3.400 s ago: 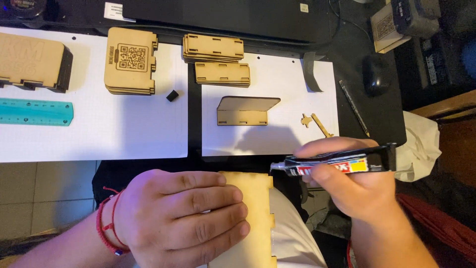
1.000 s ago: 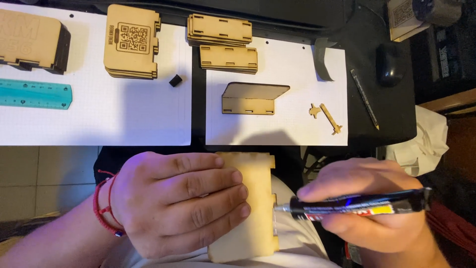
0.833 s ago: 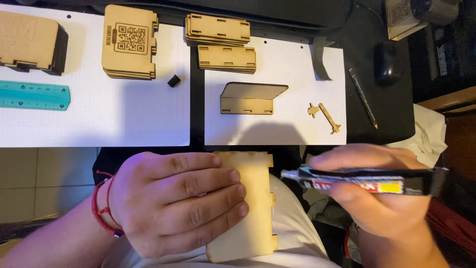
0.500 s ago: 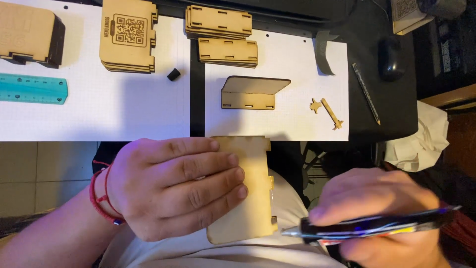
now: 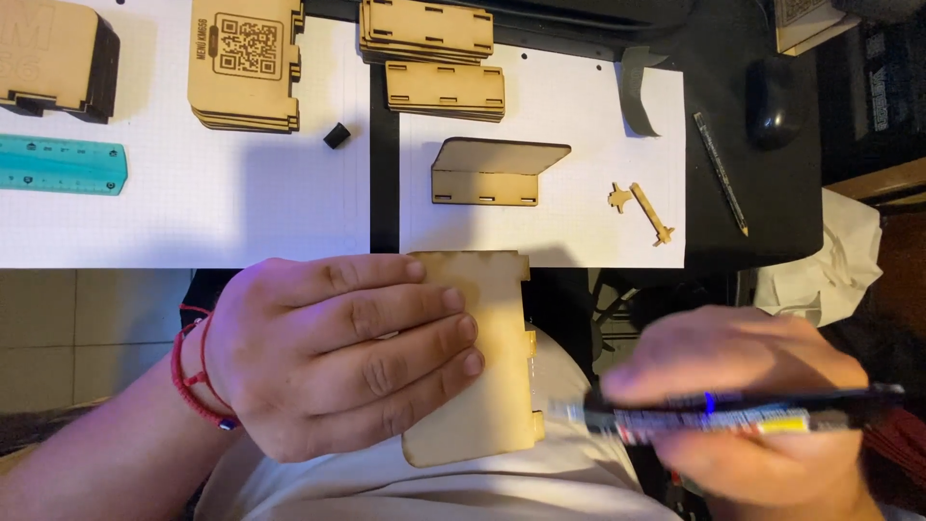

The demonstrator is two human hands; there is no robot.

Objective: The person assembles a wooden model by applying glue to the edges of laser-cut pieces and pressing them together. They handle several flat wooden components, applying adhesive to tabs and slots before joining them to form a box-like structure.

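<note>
My left hand (image 5: pixel 333 362) lies flat on a light wooden panel (image 5: pixel 487 386) with notched edges, pressing it down on my lap; a red cord is tied round the wrist. My right hand (image 5: pixel 743 405) grips a black glue tube (image 5: pixel 733 417) lying sideways, its clear nozzle touching the panel's right edge low down. The right hand and tube are blurred by motion.
Two white sheets (image 5: pixel 222 193) cover a dark desk above. On them lie stacked wooden panels (image 5: pixel 246 63), two slotted stacks (image 5: pixel 429 34), a folded wooden piece (image 5: pixel 497 172), small wooden bits (image 5: pixel 644 207), a teal ruler (image 5: pixel 60 164), a wooden box (image 5: pixel 53 58). A pencil (image 5: pixel 719 174) and mouse (image 5: pixel 775 99) lie right.
My right hand has carried the glue tube down along the panel's right edge, from the upper part to the lower part. My left hand has stayed on the panel.
</note>
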